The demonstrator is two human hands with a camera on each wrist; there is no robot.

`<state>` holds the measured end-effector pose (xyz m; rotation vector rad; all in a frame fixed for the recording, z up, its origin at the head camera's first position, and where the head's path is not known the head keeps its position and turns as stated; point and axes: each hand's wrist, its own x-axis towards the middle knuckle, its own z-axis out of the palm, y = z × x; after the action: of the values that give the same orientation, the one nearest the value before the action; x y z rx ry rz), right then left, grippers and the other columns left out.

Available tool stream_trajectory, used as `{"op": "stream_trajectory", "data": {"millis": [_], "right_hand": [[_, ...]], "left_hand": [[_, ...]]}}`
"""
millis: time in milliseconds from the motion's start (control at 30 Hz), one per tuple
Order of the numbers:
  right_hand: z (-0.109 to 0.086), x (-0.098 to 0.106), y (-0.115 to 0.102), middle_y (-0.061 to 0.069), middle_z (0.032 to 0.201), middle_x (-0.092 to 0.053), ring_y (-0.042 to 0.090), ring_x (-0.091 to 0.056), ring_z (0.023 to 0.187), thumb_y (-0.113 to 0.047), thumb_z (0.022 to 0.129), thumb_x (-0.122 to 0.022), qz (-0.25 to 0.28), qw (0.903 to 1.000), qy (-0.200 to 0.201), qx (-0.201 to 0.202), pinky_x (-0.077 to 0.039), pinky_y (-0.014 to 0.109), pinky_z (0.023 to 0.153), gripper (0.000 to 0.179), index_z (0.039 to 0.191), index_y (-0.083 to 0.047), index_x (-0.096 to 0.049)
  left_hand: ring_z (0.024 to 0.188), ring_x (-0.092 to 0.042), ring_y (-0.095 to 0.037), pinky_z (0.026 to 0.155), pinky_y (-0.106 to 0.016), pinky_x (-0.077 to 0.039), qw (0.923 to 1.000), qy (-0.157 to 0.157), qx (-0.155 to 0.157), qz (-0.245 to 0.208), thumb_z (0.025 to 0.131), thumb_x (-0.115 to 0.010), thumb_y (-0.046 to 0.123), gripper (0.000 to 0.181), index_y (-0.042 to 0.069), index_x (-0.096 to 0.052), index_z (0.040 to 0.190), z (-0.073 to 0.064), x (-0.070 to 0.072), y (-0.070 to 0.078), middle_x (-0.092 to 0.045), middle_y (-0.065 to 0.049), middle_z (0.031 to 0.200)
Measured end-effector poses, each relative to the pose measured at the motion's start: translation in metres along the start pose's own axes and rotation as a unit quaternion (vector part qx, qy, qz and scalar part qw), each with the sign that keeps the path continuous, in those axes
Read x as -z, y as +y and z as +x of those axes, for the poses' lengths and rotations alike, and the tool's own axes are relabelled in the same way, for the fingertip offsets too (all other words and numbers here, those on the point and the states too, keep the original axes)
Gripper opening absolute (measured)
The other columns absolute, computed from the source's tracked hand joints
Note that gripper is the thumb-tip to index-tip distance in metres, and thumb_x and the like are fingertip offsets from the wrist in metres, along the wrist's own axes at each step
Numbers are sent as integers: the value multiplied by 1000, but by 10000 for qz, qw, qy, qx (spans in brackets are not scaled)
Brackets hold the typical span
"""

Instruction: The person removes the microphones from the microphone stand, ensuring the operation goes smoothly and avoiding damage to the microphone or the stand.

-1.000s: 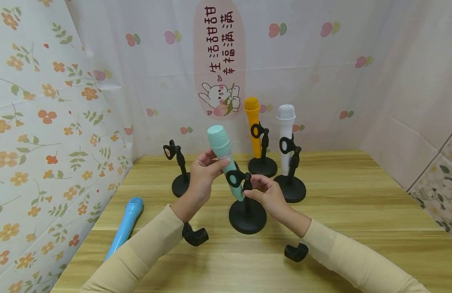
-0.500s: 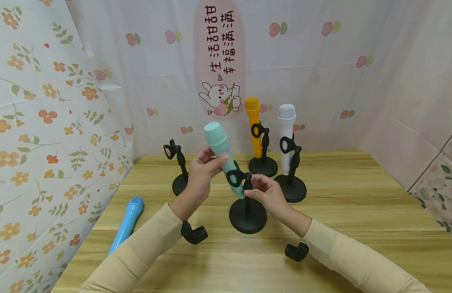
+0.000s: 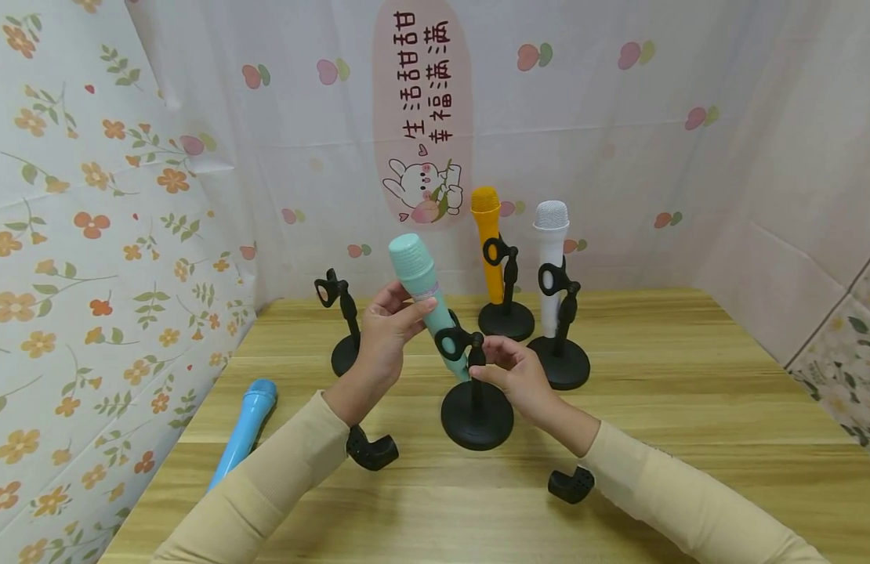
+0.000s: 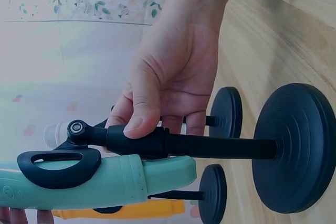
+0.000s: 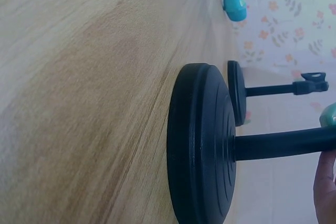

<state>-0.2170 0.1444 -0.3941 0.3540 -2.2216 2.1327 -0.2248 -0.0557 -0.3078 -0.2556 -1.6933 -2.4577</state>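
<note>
A mint-green microphone leans to the left, its body passing through the black clip of a round-based desk stand. My left hand holds the microphone just below its head, thumb in front. Thumb and fingers of my right hand grip the stand's post under the clip joint. In the left wrist view, the right hand has its thumb on the post's thick collar, and the microphone's narrow tail sticks out beyond the clip. The stand's base rests on the table.
Behind stand a yellow microphone and a white microphone, each in a black stand. A third stand at the left has a bare clip. A blue microphone lies on the wooden table. Patterned cloths hang behind and left.
The mint-green microphone has shifted slightly up and left through the clip, its head tilting further left, with my left hand moving along. My right hand and the stand have stayed put.
</note>
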Motion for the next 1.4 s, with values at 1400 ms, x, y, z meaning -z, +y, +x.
{"op": "stream_trajectory", "data": {"millis": [1400], "right_hand": [[0, -1, 0, 0, 97, -56, 16, -53, 93, 1, 81, -75, 37, 9999, -4, 130, -50, 20, 81, 38, 115, 3, -60]], "left_hand": [[97, -65, -16, 83, -35, -57, 9991, -10, -82, -416, 88, -65, -5, 30, 8, -63, 115, 1, 7, 8, -67, 0, 103]]}}
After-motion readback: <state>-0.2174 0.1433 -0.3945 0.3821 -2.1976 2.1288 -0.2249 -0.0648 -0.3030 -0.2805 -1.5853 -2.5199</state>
